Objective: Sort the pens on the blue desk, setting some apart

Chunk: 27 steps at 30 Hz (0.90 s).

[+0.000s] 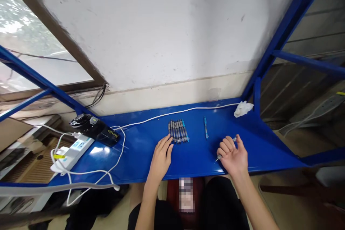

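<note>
Several pens [176, 130] lie side by side in a row on the blue table, mostly dark and clear, with a blue one at the right end. My left hand [161, 156] rests at the row's lower left, fingers stretched out and fingertips at the leftmost pens. My right hand [233, 154] is turned palm up and closed around a pen [219, 157]; its tip pokes out at the lower left and its other end shows by the thumb. Between the row and my right hand lies a single blue pen [206, 128], apart from the others.
A black bottle [94, 129] lies at the left beside a white power strip [71, 153] with tangled white cables. One cable [161, 115] runs along the back to a crumpled white tissue [243, 109]. Blue metal frame bars [280, 43] flank the table, with a wall behind.
</note>
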{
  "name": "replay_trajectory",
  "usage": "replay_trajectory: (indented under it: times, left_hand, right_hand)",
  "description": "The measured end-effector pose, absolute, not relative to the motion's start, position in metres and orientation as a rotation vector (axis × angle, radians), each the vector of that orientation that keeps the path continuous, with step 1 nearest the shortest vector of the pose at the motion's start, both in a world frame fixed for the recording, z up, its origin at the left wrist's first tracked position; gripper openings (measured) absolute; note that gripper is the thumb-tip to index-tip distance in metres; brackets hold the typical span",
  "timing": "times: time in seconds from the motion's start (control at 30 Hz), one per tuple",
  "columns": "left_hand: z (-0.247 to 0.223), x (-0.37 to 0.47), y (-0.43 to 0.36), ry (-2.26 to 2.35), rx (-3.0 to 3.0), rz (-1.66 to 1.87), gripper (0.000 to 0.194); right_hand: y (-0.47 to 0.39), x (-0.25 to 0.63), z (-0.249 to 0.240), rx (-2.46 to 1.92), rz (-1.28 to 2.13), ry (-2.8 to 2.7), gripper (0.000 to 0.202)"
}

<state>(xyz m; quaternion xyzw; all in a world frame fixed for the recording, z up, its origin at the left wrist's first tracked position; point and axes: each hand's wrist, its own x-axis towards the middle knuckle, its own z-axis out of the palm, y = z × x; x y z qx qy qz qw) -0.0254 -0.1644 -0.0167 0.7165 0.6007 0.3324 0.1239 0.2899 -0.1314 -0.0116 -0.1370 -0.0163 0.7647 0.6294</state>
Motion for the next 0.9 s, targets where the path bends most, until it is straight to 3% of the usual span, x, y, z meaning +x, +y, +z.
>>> replay_trajectory:
  times: [0.9]
  left_hand:
    - [-0.033,-0.036,-0.155,1.881,2.006,1.188,0.034]
  right_hand:
    - [-0.133,0.277,-0.004,-0.344,1.504,-0.097,0.044]
